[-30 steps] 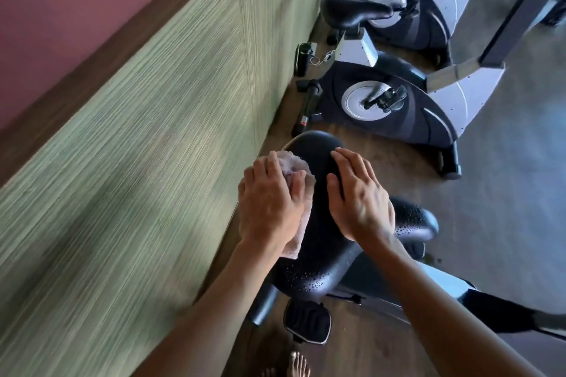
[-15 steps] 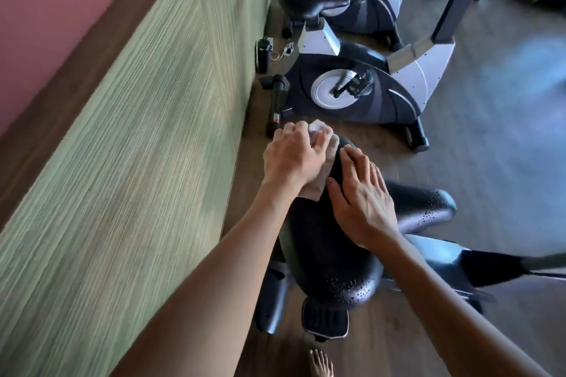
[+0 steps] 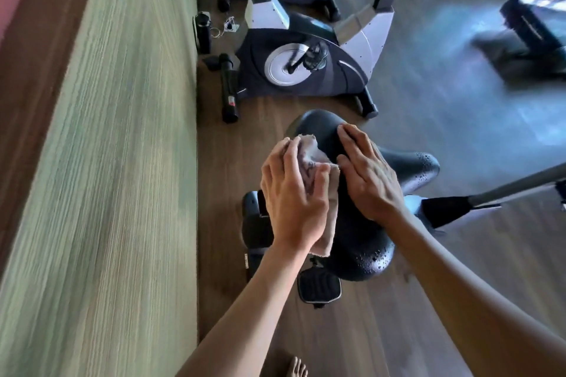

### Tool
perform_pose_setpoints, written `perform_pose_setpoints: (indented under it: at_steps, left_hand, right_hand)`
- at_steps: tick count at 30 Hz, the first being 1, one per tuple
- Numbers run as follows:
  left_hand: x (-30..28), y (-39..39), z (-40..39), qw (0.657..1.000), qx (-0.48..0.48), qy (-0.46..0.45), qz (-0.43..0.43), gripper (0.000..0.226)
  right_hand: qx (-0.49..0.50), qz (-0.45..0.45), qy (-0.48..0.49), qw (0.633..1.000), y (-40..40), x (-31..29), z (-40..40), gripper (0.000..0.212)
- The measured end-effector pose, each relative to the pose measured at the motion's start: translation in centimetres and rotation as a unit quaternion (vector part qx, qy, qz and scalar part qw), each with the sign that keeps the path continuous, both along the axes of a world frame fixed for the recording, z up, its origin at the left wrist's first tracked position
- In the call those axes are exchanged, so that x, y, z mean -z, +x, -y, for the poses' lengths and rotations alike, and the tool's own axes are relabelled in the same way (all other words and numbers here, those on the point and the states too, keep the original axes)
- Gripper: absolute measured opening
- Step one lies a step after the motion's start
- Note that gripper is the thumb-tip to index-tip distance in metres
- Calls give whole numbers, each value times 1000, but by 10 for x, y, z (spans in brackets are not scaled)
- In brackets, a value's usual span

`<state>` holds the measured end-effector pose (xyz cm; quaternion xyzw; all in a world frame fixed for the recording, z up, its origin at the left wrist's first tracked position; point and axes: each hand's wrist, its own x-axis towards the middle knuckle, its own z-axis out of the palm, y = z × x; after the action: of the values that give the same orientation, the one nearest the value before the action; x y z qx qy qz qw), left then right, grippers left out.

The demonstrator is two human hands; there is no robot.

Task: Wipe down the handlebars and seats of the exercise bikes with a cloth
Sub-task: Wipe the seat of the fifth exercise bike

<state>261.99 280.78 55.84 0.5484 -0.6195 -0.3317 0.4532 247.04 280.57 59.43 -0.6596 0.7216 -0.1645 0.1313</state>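
Pink cloth [image 3: 309, 162] is pressed onto the black seat [image 3: 364, 248] by the flat left hand [image 3: 294, 196], the right hand [image 3: 370, 180] laid flat alongside.

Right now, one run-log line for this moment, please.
left hand: presses cloth on seat | right hand: flat on seat | seat beaded with droplets
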Motion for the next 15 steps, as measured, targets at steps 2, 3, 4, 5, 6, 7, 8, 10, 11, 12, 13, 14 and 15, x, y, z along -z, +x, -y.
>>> perform_pose_setpoints:
  at_steps: [2, 3, 4, 5, 6, 7, 8, 10, 11, 12, 13, 14, 15]
  left_hand:
    - [-3, -1, 30, 1000, 14, 3, 25, 53]
    - [-5, -2, 51, 999, 33, 10, 37, 51]
    - [-9, -4, 73, 996, 59, 22, 57, 49]
    - [-12, -6, 93, 991, 90, 41, 87, 47]
    - [-14, -10, 110, 984, 117, 57, 122, 47]
    - [-15, -14, 119, 977, 135, 61, 152, 47]
    - [-15, -16, 122, 973, 144, 60, 168, 47]
    - [-12, -14, 109, 979, 124, 39, 158, 49]
    - [-10, -10, 94, 983, 103, 19, 149, 52]
    - [-8, -6, 76, 986, 82, -1, 147, 56]
    - [-6, -2, 58, 987, 66, -12, 148, 59]
    - [-6, 0, 43, 987, 53, -15, 150, 61]
    - [-6, 0, 37, 987, 44, -12, 155, 63]
  right_hand:
    - [0, 8, -7, 1000, -1, 2, 0, 69]
    - [3, 13, -11, 1000, -1, 2, 1, 68]
    - [6, 19, -14, 1000, -2, 3, 1, 67]
    - [8, 26, -19, 999, -2, 3, 1, 66]
    - [9, 33, -23, 999, -2, 3, 1, 65]
    - [10, 38, -27, 999, -2, 2, 2, 63]
    - [10, 43, -30, 999, -2, 1, 2, 62]
    - [8, 46, -33, 998, -3, 0, 3, 59]
    - [10, 47, -35, 998, -3, -1, 2, 59]
    - [10, 47, -37, 998, -3, -1, 1, 60]
    - [7, 44, -38, 998, -2, 0, 1, 61]
    - [4, 37, -38, 999, -1, 0, 1, 62]
    - [3, 32, -40, 999, 0, 0, 0, 63]
